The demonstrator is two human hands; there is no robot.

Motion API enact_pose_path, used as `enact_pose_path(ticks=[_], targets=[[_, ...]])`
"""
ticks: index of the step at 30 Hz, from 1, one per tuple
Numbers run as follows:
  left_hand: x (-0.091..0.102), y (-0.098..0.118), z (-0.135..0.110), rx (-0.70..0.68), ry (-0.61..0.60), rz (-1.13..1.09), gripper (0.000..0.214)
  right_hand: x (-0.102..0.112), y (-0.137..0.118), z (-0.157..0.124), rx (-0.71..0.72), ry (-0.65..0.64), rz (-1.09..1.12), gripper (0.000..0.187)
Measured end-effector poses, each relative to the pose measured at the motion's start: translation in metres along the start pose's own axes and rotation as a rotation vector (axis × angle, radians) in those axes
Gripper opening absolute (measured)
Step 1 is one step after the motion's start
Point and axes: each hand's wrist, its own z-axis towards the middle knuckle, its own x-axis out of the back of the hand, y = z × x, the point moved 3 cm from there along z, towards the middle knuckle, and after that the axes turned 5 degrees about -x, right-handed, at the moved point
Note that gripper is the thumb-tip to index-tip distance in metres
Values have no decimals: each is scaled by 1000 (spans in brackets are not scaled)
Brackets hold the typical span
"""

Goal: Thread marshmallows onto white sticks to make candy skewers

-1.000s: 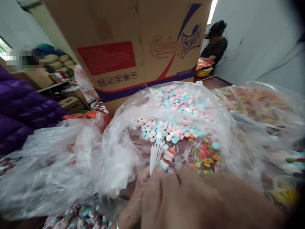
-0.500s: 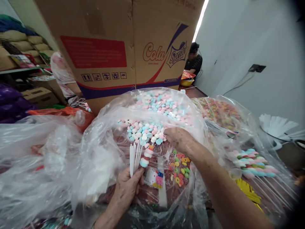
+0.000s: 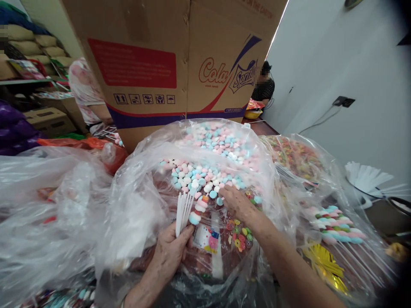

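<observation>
My left hand (image 3: 173, 246) is closed around a bundle of white sticks (image 3: 183, 211) that point upward. Beside them, a stick threaded with pink, white, orange and blue candies (image 3: 198, 209) leans from the same grip. My right hand (image 3: 236, 203) is at the near edge of a heap of pink, white and blue marshmallow candies (image 3: 195, 175). Its fingers are bent and close together, the tips beside a blue candy (image 3: 220, 201); what they pinch, if anything, is hidden. Below lie colourful ring candies (image 3: 239, 235) and a small printed card (image 3: 207, 238).
A big cardboard box (image 3: 180, 55) stands behind the clear plastic bag (image 3: 144, 171). Finished candy skewers (image 3: 340, 226) lie at right, near yellow ties (image 3: 324, 261). Crumpled plastic (image 3: 58, 205) covers the left. Two people are partly visible beyond the box.
My right hand has drawn slightly nearer and down, and some blue and white candies have shifted at the heap's near edge. The left hand keeps its hold on the sticks.
</observation>
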Motion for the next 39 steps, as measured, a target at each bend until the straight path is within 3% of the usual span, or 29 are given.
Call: enact_pose_path(ticks=[3, 8, 12, 18, 20, 26, 32, 39], targets=[[0, -1, 1, -2, -5, -10, 41, -2, 6, -8, -14, -41, 70, 20], [2, -4, 1, -13, -15, 11, 40, 10, 13, -12, -250, 51, 40, 22], [2, -5, 1, -21, -19, 16, 39, 12, -7, -12, -203, 85, 35, 16], [1, -4, 1, -19, -17, 33, 39, -2, -32, -14, -147, 20, -133, 21], [2, -5, 2, -21, -17, 41, 39, -2, -27, -14, -163, 22, -104, 24], [2, -5, 2, -19, -22, 41, 38, -4, 6, -9, -201, 4, 267, 20], [2, -5, 0, -18, -32, 46, 38, -8, 20, -11, -167, 257, 256, 25], [3, -7, 0, -30, -33, 64, 39, -3, 4, -19, -66, 270, 207, 26]])
